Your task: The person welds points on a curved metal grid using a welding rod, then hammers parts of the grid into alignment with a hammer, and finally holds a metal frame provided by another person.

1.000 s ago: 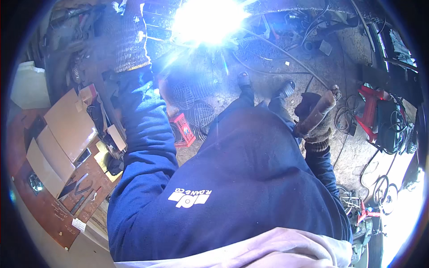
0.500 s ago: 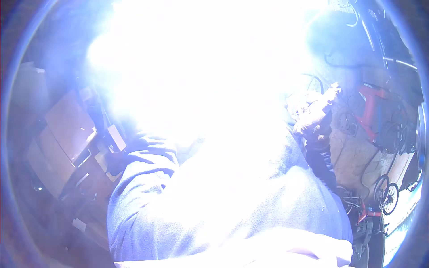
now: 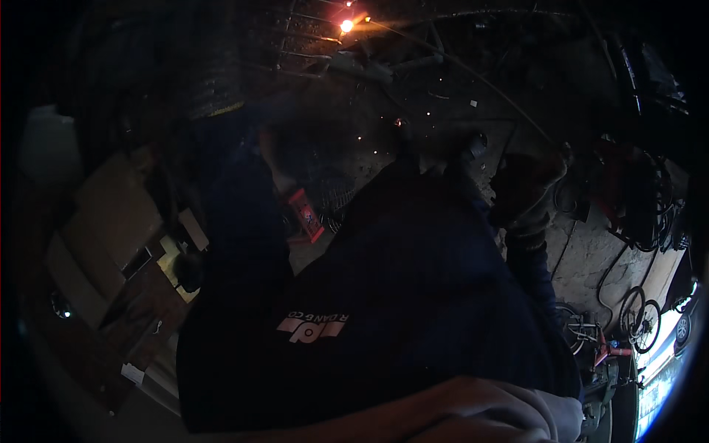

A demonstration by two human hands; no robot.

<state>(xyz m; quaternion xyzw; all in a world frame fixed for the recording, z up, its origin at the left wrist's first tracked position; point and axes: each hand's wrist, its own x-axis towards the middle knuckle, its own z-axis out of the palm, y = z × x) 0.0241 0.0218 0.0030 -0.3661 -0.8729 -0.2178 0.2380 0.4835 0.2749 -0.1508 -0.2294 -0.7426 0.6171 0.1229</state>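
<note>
In the dim light an orange-hot spot (image 3: 346, 26) glows at the top middle, among thin metal bars (image 3: 306, 53). A long thin rod (image 3: 473, 72) slants from beside the glow down to my right hand (image 3: 526, 184), which is gloved and closed around the rod's near end. My left arm reaches forward along the left side. At its end my left hand (image 3: 216, 77) is in a dark glove with a yellow cuff edge; its fingers, and anything in them, are lost in the dark. Several small sparks lie scattered below the glow.
Cardboard boxes (image 3: 111, 210) stand at the left. A red box-like object (image 3: 306, 215) lies on the floor beyond my torso. Bicycles (image 3: 639, 319) and a red frame part (image 3: 611, 351) are at the right, near a bright opening. A hose or cable (image 3: 607, 284) runs across the floor there.
The blinding white glare over the middle has gone, leaving a small orange glow and a dark scene. My arms have stayed in nearly the same place.
</note>
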